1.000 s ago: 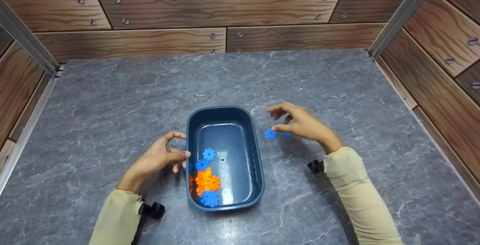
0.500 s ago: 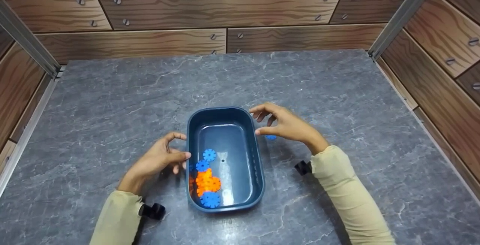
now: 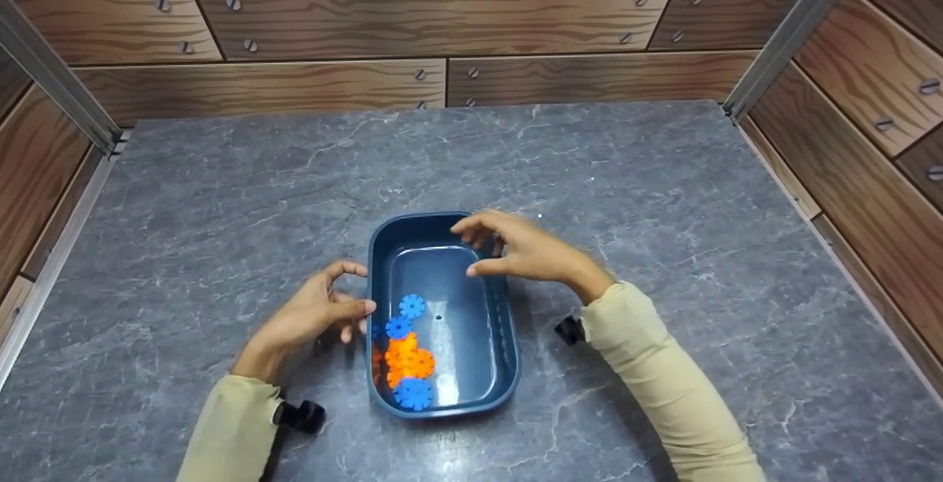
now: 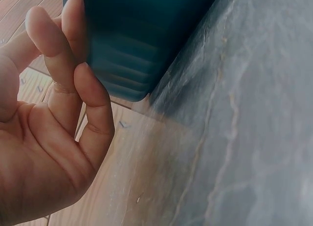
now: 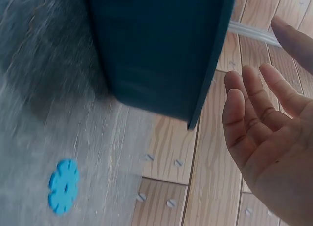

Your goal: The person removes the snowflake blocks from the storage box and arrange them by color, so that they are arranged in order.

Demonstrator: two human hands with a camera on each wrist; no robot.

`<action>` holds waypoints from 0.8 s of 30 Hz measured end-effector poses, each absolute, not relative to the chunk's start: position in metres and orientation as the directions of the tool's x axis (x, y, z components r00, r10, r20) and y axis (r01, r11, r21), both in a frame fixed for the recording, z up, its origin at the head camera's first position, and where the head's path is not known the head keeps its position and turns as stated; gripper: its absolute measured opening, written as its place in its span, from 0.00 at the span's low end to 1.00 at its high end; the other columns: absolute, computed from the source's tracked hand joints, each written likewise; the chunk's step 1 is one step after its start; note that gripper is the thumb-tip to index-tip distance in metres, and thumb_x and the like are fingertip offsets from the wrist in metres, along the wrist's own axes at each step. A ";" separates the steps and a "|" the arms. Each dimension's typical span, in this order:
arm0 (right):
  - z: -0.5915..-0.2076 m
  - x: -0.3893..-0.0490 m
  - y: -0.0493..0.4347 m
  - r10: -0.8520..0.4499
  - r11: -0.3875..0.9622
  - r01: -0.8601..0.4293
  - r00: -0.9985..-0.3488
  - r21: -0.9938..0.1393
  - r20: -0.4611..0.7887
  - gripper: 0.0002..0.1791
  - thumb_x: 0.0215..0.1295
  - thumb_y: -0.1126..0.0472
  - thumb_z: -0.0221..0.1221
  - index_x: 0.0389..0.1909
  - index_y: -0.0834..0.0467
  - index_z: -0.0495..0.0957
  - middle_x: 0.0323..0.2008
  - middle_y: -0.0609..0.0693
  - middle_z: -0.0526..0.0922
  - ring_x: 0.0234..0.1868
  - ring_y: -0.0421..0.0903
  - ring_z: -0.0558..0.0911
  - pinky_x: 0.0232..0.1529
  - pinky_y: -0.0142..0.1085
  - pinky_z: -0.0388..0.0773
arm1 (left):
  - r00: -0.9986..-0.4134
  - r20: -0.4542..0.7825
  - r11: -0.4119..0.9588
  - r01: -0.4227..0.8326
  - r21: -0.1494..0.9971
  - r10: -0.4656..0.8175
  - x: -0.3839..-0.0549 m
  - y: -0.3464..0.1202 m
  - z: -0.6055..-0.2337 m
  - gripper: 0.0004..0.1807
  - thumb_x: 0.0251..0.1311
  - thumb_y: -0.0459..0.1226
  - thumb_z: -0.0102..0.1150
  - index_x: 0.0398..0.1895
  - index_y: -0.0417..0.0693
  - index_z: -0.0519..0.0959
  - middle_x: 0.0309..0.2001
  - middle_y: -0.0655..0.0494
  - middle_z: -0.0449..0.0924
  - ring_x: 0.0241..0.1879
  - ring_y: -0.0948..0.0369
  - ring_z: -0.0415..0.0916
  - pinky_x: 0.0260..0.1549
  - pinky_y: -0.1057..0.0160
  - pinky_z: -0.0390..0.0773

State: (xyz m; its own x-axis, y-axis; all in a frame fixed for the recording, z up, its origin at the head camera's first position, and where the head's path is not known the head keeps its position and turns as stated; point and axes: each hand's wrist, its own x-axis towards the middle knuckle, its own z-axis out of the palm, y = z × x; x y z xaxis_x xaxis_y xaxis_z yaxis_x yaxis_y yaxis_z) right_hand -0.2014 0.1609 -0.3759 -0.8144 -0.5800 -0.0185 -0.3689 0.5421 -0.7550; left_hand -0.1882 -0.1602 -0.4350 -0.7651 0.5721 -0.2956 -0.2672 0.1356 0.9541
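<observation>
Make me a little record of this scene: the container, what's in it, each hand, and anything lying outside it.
Container: dark blue plastic tub, upright on a grey marbled table
Contents: orange notched discs clumped together, blue notched discs at both ends of the clump
Exact count: cannot tell, discs overlap
Left hand: at the tub's left wall
Right hand: over the tub's right rim, no disc visible in its fingers
Outside: one loose blue disc on the table
</observation>
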 end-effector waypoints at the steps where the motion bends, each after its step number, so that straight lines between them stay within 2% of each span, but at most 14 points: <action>1: -0.376 -0.202 0.158 -0.584 0.543 -0.373 -0.812 -0.753 -0.019 0.30 0.59 0.58 0.67 0.61 0.58 0.70 0.53 0.61 0.77 0.50 0.54 0.77 0.48 0.42 0.77 | -0.764 -0.293 0.134 -0.266 0.955 0.575 -0.188 -0.160 -0.435 0.31 0.59 0.32 0.62 0.60 0.41 0.55 0.21 0.57 0.82 0.13 0.66 0.71 0.18 0.71 0.74; 6: -0.381 -0.205 0.146 -0.603 0.540 -0.376 -0.797 -0.753 -0.034 0.30 0.59 0.58 0.67 0.62 0.60 0.70 0.53 0.62 0.76 0.51 0.57 0.77 0.45 0.41 0.77 | -0.760 -0.284 0.123 -0.262 0.957 0.585 -0.189 -0.159 -0.436 0.31 0.60 0.31 0.61 0.60 0.41 0.55 0.21 0.57 0.82 0.12 0.66 0.71 0.18 0.71 0.74; 12: -0.389 -0.207 0.133 -0.627 0.551 -0.380 -0.776 -0.743 -0.068 0.29 0.60 0.58 0.66 0.62 0.57 0.70 0.53 0.59 0.76 0.51 0.53 0.78 0.48 0.47 0.79 | -0.756 -0.298 0.124 -0.280 0.952 0.583 -0.191 -0.158 -0.436 0.32 0.59 0.32 0.62 0.61 0.40 0.55 0.21 0.57 0.82 0.13 0.67 0.71 0.18 0.71 0.74; 19: -0.396 -0.212 0.114 -0.657 0.598 -0.430 -0.747 -0.676 -0.106 0.28 0.61 0.57 0.65 0.62 0.57 0.70 0.53 0.55 0.76 0.51 0.50 0.78 0.50 0.41 0.78 | -0.757 -0.292 0.120 -0.274 0.954 0.584 -0.190 -0.161 -0.436 0.32 0.60 0.32 0.62 0.61 0.40 0.55 0.21 0.56 0.82 0.13 0.66 0.71 0.18 0.71 0.74; 24: -0.402 -0.215 0.105 -0.659 0.636 -0.446 -0.739 -0.630 -0.142 0.27 0.61 0.56 0.65 0.61 0.55 0.72 0.53 0.53 0.77 0.51 0.49 0.77 0.52 0.41 0.77 | -0.755 -0.293 0.119 -0.277 0.953 0.586 -0.189 -0.162 -0.437 0.32 0.59 0.32 0.62 0.61 0.40 0.54 0.21 0.56 0.82 0.13 0.66 0.71 0.18 0.71 0.74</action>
